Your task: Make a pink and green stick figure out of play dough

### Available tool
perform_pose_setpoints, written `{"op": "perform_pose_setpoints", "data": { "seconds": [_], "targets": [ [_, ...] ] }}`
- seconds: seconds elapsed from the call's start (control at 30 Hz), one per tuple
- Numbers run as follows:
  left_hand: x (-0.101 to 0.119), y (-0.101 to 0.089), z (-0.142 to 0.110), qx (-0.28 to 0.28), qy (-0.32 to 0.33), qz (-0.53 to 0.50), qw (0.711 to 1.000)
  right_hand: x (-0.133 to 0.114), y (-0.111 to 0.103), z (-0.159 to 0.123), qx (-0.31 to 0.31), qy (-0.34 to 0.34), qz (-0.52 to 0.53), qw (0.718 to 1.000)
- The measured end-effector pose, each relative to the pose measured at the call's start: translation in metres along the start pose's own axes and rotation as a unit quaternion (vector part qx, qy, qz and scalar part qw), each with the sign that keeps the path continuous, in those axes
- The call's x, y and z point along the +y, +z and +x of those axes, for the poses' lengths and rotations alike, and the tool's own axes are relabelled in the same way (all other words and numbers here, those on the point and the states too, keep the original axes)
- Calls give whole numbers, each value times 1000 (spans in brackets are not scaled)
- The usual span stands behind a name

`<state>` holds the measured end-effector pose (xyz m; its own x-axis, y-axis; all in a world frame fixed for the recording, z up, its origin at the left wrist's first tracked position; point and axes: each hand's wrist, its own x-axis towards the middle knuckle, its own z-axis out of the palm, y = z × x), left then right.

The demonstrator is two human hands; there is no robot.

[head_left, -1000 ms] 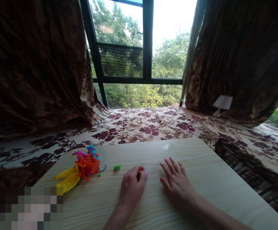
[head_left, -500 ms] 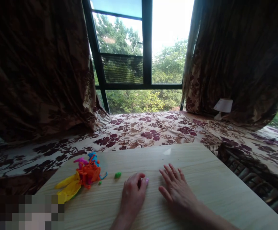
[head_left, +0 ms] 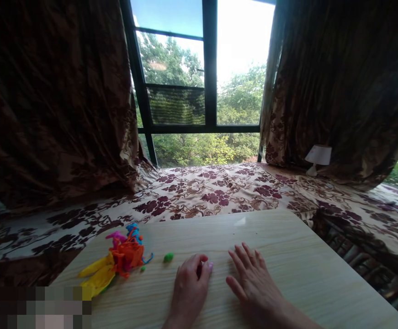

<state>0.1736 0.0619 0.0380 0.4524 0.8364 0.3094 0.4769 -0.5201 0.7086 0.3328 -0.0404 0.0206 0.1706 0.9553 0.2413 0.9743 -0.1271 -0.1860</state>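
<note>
Found small, rounded green lump of clay-like material [head_left: 168, 257] on pale wood-grain table [head_left: 288, 246], left of and about level with bent fingers of bare left hand [head_left: 190, 278], apart from them; long axis roughly crosswise. Nearer to left hand than to bare right hand [head_left: 254, 279]. Noted left fingers curled toward thumb, with small lilac patch [head_left: 211, 266] at thumb tip; cannot tell whether gripped material or nail. Noted right fingers extended, slightly spread, gripping nothing visible. Against earlier frame: set lower in view throughout, otherwise practically unchanged.
</note>
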Motion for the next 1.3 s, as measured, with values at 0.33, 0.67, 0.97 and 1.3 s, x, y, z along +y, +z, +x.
{"op": "perform_pose_setpoints", "data": {
  "seconds": [0.33,0.67,0.97,1.3],
  "targets": [
    [0,-1,0,3,-9,-32,999,1,-1,38,39,57,-24,997],
    [5,-1,1,2,-49,-108,993,4,2,51,60,82,-1,995],
    [-1,-20,10,-19,-62,-128,990,42,-59,55,34,73,80,993],
    [16,-20,-3,-66,13,47,997,40,-63,-4,13,48,200,979]
  ]
}}
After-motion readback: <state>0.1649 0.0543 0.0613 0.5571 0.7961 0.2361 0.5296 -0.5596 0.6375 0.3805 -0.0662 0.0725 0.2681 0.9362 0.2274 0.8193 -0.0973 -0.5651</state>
